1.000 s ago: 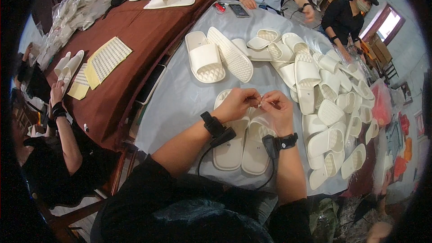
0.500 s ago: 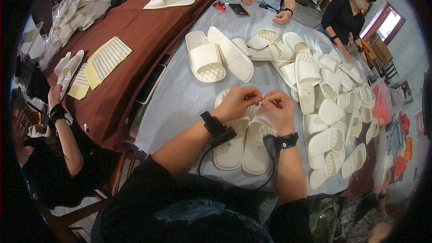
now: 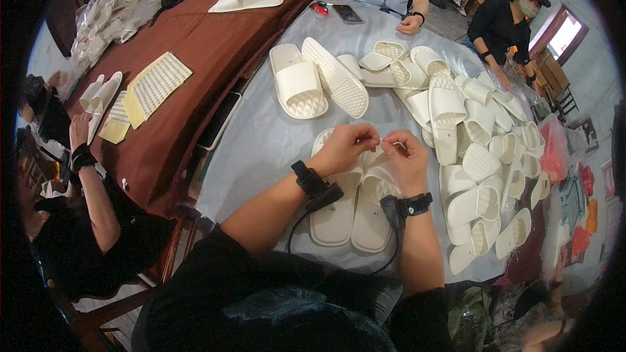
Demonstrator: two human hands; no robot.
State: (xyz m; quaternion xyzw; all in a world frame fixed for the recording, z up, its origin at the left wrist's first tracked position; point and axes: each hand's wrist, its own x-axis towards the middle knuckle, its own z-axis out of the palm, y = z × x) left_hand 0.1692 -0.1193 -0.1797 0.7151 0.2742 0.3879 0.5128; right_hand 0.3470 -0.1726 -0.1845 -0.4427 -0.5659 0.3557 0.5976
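Observation:
Two cream slide slippers stand side by side in front of me, the left slipper (image 3: 331, 221) and the right slipper (image 3: 371, 227), heels toward me. Over their front straps, my left hand (image 3: 345, 148) pinches thumb and fingers together. Close beside it my right hand (image 3: 407, 158) is closed in a pinch too, the fingertips of both almost meeting. Whatever lies between the fingertips is too small to make out. My hands partly cover the slippers' straps and toes. Each wrist wears a black band with a small device.
Beyond my hands lie an upright slipper (image 3: 298, 85) and one sole-up (image 3: 334, 79). A heap of cream slippers (image 3: 479, 163) fills the right side. Yellow label sheets (image 3: 156, 88) lie on the brown-covered table (image 3: 215, 45). A phone (image 3: 347, 14) rests at the back; co-workers sit around.
My fingertips have drawn slightly apart, while my arms stay in place. At the back, the person in light blue has stretched a hand toward the slippers on the brown table.

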